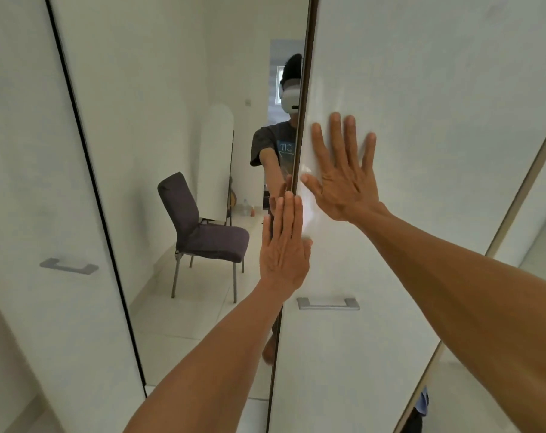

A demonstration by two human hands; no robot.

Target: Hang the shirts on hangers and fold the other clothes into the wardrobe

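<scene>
Head view: the wardrobe [390, 354] stands right in front of the person and fills nearly the whole frame.

- **Doors:** Two white doors show, the left door [31, 182] and the right door [437, 73]. Each carries one grey handle, the left one [68, 266] and the right one [328, 304].
- **Mirrors:** There are two mirror panels. The wide mirror [171, 120] sits between the white doors, and a narrow strip [534, 239] runs at the far right.
- **Right hand:** The right hand [343, 173] lies flat on the right door above its handle, with its fingers spread, straight and holding nothing.
- **Left hand:** The left hand [284, 245] is lower, with its fingers straight and close together. It is pressed flat over the dark edge where the mirror meets the right door, and it grips nothing.
- **Edges:** A black line divides the left door from the mirror, and a brown edge divides the mirror from the right door. I cannot tell whether any door stands ajar.
- **In the mirror:** One dark chair [202, 226] stands on a pale floor [184, 323], with open floor around it. The person's reflection [274, 145] reaches toward the glass.
- **Cloth:** A scrap of blue cloth [424, 401] shows at the bottom right, beside the narrow strip.
</scene>
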